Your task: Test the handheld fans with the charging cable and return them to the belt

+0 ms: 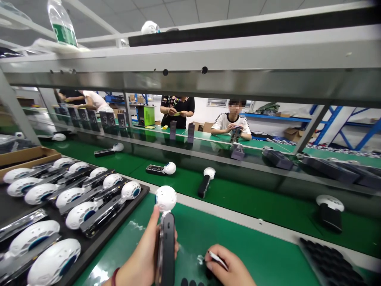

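Note:
My left hand (149, 246) is wrapped around the black handle of a handheld device (167, 238), which stands upright with its round white head (166, 198) on top. The thumb rests against the lower side of that head. To the right and lower, my right hand (228, 264) pinches a thin white pen-like tool (218, 260) close to the green worktop (247, 234). Something small and dark lies under its fingertips, too hidden to name. Several black round pads (192, 282) show at the bottom edge between my hands.
A dark tray (89, 254) of similar devices fills the left. More devices (206, 182) lie along the green conveyor belt (247, 194) ahead. A sheet of black round pads (330, 260) lies at right. A metal shelf (184, 55) crosses overhead; several people (233, 121) sit or stand beyond.

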